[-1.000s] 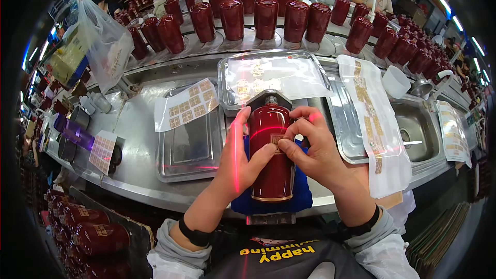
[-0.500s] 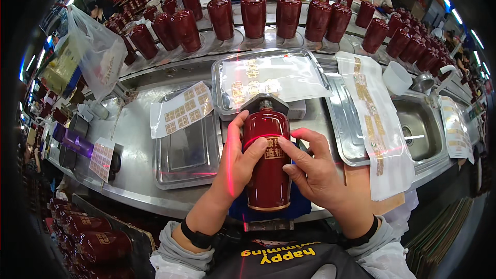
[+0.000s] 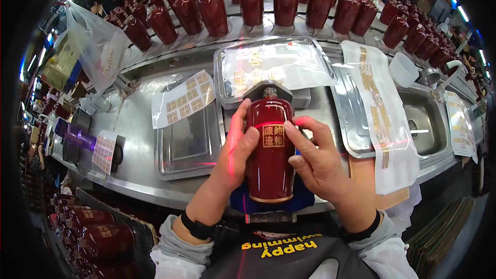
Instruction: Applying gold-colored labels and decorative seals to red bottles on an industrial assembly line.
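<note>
A dark red glossy bottle (image 3: 269, 175) lies tilted in front of me, its neck toward the far side in a dark angular rest (image 3: 289, 95) and its base over blue cloth (image 3: 248, 204). A square gold label (image 3: 274, 136) sits on its upper front. My left hand (image 3: 235, 152) is closed along the bottle's left side, thumb on the front left of the label. At the right, my right hand (image 3: 318, 160) has its fingers apart, an index fingertip by the label's right edge and the thumb near the bottle's side. Red light lines cross bottle and left hand.
Gold-label sheets lie on a left tray (image 3: 188, 170), a raised middle tray (image 3: 222, 72) and a right tray (image 3: 356, 147). Beyond, several red bottles (image 3: 285, 5) line a conveyor. A sink (image 3: 434, 147) is at right, a plastic bag (image 3: 98, 46) at left. Co-workers sit across.
The left thumb has drawn back left off the label, and the right fingers have shifted to its right edge, uncovering the label. The view has tilted slightly; the conveyor's bottles stand farther right.
</note>
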Tool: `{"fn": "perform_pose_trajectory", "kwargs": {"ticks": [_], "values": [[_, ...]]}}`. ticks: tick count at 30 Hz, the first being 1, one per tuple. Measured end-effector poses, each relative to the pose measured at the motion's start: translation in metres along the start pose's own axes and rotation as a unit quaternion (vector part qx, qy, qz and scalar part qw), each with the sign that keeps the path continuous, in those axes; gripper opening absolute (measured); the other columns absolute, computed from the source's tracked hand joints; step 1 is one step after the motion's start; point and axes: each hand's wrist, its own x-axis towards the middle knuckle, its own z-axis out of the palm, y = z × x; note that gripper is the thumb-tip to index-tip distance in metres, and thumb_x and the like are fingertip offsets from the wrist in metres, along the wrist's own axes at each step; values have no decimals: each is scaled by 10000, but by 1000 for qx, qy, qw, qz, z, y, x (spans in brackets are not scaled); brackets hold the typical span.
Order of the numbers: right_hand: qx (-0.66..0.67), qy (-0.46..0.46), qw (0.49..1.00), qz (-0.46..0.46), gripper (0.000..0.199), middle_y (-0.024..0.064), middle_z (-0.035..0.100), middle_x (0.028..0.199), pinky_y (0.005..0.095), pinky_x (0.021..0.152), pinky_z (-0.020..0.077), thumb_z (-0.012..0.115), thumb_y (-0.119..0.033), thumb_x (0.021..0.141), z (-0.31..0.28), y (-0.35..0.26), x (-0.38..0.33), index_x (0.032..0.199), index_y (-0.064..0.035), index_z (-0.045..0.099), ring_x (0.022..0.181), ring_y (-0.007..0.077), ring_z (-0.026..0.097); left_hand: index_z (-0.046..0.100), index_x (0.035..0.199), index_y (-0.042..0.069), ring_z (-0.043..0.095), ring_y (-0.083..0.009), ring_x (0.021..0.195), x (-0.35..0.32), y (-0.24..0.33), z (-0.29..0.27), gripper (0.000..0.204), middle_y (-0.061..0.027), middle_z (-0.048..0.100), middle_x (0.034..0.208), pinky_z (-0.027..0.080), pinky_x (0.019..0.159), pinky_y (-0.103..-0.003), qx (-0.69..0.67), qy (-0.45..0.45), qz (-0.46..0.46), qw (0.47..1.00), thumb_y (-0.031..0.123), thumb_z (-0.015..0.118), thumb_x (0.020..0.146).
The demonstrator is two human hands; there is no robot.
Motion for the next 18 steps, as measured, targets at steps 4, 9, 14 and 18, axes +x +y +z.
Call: {"fn": "perform_pose_trajectory", "kwargs": {"ticks": [4,9,14,18], "values": [[-4,-2,1000,-3,520,204,461,1276,439,975,412,690,-125,843,0,0,-2,1344,-103,554,1127,377,474,69,1503,-48,369,-241,1337,0,5,2,832,-188,332,1462,287,1119,-362,-42,-9,-23,999,342,567,963],[-51,-6,998,-26,503,199,451,1294,443,993,406,697,-127,842,-1,-2,-2,1330,-110,573,1157,384,462,59,1505,-43,386,-236,1322,-3,4,5,860,-183,349,1444,304,1111,-368,-4,-1,-26,1000,289,611,936],[-33,-7,999,-18,484,197,452,1298,444,996,407,699,-122,844,0,-3,-3,1315,-106,587,1159,387,463,50,1506,-41,350,-247,1351,-6,1,5,877,-183,314,1469,277,1130,-378,-10,17,-31,999,233,636,914],[-28,-6,999,-15,496,198,457,1292,445,993,409,705,-117,837,1,-2,-2,1318,-105,583,1156,388,466,48,1505,-45,307,-250,1380,-4,1,5,871,-187,276,1496,254,1141,-375,1,15,-28,999,236,627,919]]}}
